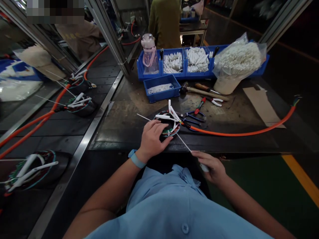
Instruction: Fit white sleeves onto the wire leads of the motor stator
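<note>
My left hand (152,139) rests on a round wound motor stator (171,126) at the near edge of the dark workbench (239,122), fingers curled over its left side. White sleeved leads stick up from the stator, and an orange cable (239,134) runs from it to the right. My right hand (211,167) sits lower, at the bench's front edge, closed on the end of a thin white tie (183,142) that stretches up to the stator. A blue band circles my left wrist.
Blue-handled pliers (195,117), a red-handled tool (200,105) and a hammer (199,91) lie behind the stator. Blue bins (161,88) hold white sleeves, next to a bottle (149,53) and a bag of white parts (236,59). More stators (81,104) ride the conveyor at left. Another person stands beyond.
</note>
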A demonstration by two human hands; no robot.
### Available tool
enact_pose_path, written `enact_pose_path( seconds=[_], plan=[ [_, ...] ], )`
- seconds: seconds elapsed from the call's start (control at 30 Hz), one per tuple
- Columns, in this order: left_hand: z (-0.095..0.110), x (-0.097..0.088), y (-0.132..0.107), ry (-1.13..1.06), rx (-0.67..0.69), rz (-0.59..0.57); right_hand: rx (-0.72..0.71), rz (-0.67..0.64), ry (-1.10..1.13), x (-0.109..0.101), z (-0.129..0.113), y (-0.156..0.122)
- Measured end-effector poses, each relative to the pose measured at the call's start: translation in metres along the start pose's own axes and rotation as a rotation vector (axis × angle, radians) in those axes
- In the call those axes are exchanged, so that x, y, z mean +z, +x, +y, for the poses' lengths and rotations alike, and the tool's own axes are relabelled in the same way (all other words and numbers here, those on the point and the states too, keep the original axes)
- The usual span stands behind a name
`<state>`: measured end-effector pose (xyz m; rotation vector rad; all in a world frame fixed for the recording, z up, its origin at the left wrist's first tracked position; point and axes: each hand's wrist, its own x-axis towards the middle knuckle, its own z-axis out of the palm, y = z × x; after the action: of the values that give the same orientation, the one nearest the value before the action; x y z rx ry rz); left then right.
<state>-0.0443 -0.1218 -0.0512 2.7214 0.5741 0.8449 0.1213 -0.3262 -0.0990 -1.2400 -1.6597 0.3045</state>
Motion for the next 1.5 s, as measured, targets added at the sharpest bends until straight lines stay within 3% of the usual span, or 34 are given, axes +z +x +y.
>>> enact_pose_path(
  seconds=[0.13,0.27,0.4,0.47,0.57,0.73,0.9,1.0,1.13,1.23,1.3,1.43,1.5],
  plan=[
    [0.008,0.002,0.008,0.119,-0.072,-0.084,-0.01,-0.034,-0.043,0.008,0.008,0.039],
    [0.016,0.01,0.018,-0.004,-0.124,0.029,0.109,0.053,0.03,0.023,0.023,0.076],
    [0.015,0.012,0.027,-0.192,0.092,0.024,0.346,0.234,0.311,0.031,0.033,0.093],
    [0.012,0.008,0.031,-0.122,0.196,-0.021,0.44,0.275,0.48,0.032,0.033,0.095],
    [0.007,-0.002,0.037,0.075,0.231,-0.048,0.509,0.287,0.656,0.032,0.03,0.095],
    [0.004,-0.007,0.04,0.147,0.275,-0.075,0.528,0.293,0.639,0.033,0.029,0.097],
    [0.012,-0.005,0.04,0.039,0.44,-0.187,0.513,0.317,0.457,0.034,0.033,0.1],
    [0.016,-0.003,0.038,-0.152,0.365,-0.21,0.476,0.303,0.426,0.031,0.03,0.096],
    [0.018,0.005,0.034,-0.235,0.215,-0.129,0.376,0.157,0.303,0.02,0.023,0.093],
    [0.018,0.01,0.034,-0.205,0.249,-0.132,0.372,0.062,0.126,0.014,0.023,0.095],
    [0.017,0.011,0.036,-0.135,0.269,-0.117,0.37,0.031,0.123,0.01,0.024,0.092],
    [0.016,0.012,0.035,-0.011,0.122,-0.056,0.367,-0.001,0.176,0.002,0.019,0.076],
    [0.014,0.016,0.032,0.032,0.047,-0.086,0.363,0.035,0.242,-0.002,0.013,0.077]
  ],
)
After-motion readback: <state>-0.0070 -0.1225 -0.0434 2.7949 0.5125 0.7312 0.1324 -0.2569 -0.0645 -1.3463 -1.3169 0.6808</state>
